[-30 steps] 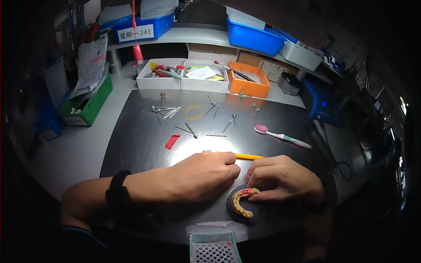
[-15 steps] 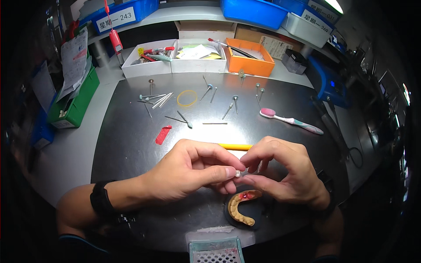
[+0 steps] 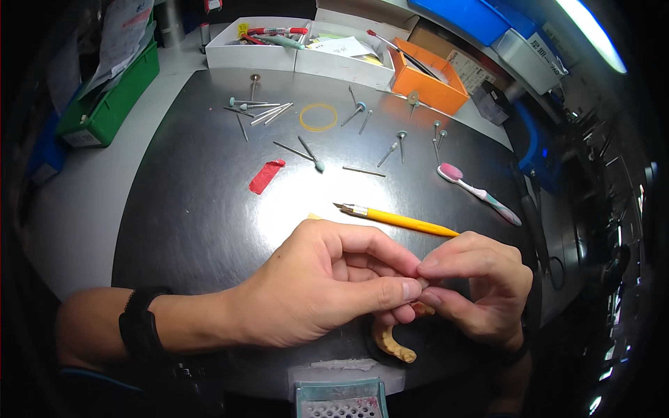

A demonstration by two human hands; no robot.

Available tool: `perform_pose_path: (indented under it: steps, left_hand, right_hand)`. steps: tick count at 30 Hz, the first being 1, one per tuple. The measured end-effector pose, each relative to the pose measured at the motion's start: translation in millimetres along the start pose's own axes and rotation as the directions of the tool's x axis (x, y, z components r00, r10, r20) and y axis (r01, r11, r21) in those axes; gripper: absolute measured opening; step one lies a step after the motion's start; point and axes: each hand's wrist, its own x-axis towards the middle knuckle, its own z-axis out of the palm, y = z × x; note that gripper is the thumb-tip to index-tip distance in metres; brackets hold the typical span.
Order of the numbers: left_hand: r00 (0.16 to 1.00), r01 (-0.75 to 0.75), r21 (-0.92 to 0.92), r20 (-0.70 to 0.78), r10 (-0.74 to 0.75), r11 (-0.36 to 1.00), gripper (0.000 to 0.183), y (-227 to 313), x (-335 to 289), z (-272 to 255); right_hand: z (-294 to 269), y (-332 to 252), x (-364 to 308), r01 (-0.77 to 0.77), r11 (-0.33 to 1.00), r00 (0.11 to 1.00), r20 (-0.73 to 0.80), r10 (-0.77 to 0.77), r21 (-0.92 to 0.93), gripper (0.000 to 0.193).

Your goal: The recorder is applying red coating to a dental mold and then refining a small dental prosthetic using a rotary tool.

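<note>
My left hand (image 3: 306,285) pinches a tiny whitish dental crown (image 3: 423,283) between thumb and forefinger; the fingertips cover most of it. The thumb and forefinger of my right hand (image 3: 484,275) close on the same crown from the other side, so the two hands meet tip to tip. Just below them lies a tan dental arch model (image 3: 391,343), partly hidden by my fingers. Beyond my hands rests a yellow-handled craft knife (image 3: 401,220), its blade pointing left.
Several rotary burs and polishing tips (image 3: 320,166) lie scattered across the dark work surface. A red strip (image 3: 266,177), a yellow rubber band (image 3: 318,117) and a toothbrush (image 3: 481,194) lie there too. White boxes (image 3: 251,56) and an orange box (image 3: 428,87) line the back.
The view has shifted and tilted, uncovering the craft knife's blade. My right thumb and forefinger have closed in on the crown, and my hands now cover more of the dental model.
</note>
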Motion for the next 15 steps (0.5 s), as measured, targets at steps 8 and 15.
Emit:
perform_pose_path:
  steps: [8,15]
  left_hand:
    - [0.998,0.052,0.067,0.035,-0.055,0.996,0.025,7.0,1.6,1.6]
    - [0.997,0.073,0.084,0.031,-0.076,0.994,0.025,7.5,0.1,-0.7]
  right_hand:
    - [-3.4,1.6,-1.3,-0.056,0.983,0.997,0.059,0.046,0.173,0.021]
    - [-0.3,2.7,-4.4,-0.077,0.978,0.997,0.029,0.073,0.196,0.022]
